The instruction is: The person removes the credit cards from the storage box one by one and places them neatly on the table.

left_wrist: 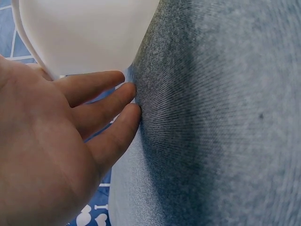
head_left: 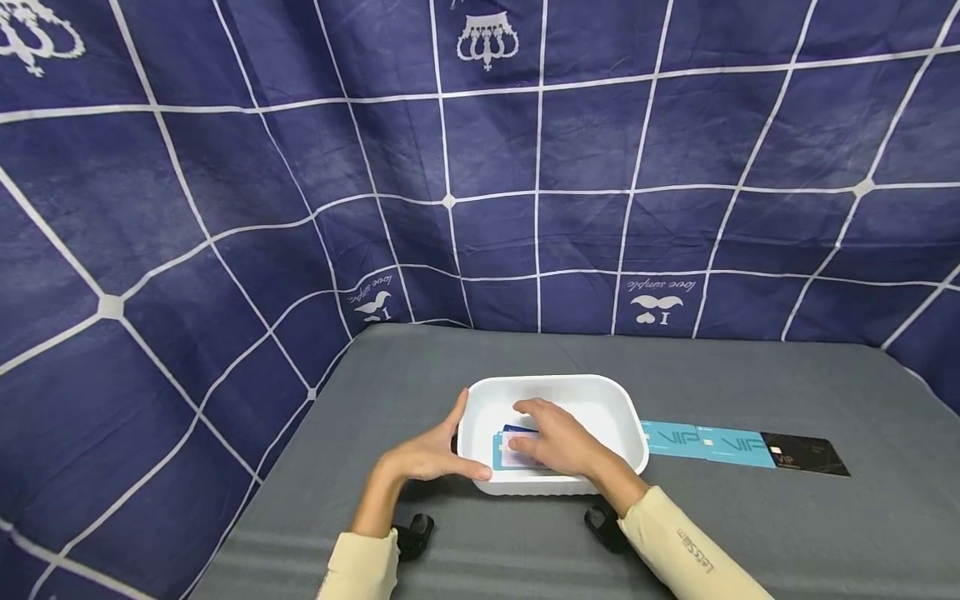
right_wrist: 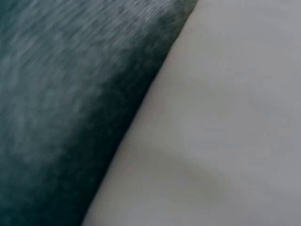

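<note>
While my right hand (head_left: 558, 442) reaches down into the white tub (head_left: 628, 415), its fingers lie on the small stack of cards (head_left: 510, 451) at the tub's near left; whether they pinch a card or only press on it I cannot tell. My left hand (head_left: 429, 454) stands outside the tub against its left wall, fingers straight and relaxed, thumb along the near rim, holding nothing; the left wrist view shows those fingers (left_wrist: 101, 106) beside the tub's white wall (left_wrist: 84, 33), tips touching the grey tablecloth (left_wrist: 221, 122). Just right of the tub, two blue VIP cards (head_left: 705, 442) and a black card (head_left: 806, 455) lie in a row on the cloth
</note>
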Motion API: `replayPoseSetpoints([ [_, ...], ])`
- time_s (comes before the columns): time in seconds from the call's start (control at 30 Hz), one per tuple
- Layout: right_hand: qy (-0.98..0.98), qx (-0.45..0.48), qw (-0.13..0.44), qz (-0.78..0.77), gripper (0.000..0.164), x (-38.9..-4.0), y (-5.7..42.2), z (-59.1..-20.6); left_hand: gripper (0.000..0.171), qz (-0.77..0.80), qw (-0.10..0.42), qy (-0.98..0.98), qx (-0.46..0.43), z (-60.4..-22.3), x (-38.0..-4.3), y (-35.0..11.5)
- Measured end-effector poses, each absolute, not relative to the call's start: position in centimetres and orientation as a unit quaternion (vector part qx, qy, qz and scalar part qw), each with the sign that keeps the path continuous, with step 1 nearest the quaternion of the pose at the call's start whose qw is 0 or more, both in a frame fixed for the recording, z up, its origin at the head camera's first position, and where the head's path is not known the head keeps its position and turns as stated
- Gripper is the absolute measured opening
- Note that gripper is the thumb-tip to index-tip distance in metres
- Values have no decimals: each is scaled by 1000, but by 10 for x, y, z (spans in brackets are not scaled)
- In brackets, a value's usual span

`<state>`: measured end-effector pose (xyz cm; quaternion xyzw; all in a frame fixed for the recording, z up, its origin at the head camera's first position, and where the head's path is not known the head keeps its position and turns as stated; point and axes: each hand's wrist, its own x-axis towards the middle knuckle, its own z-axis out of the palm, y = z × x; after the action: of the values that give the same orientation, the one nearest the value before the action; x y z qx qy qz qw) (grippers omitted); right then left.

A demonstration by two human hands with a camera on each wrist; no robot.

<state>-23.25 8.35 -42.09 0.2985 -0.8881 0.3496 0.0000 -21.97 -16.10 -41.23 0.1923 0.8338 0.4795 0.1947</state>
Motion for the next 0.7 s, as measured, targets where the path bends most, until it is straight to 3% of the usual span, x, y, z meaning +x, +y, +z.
replayPoseSetpoints([
  [0.7,-905,311,-56,284,61,-236,86,-424,133,479,195,833,195,-412,-219,-159],
])
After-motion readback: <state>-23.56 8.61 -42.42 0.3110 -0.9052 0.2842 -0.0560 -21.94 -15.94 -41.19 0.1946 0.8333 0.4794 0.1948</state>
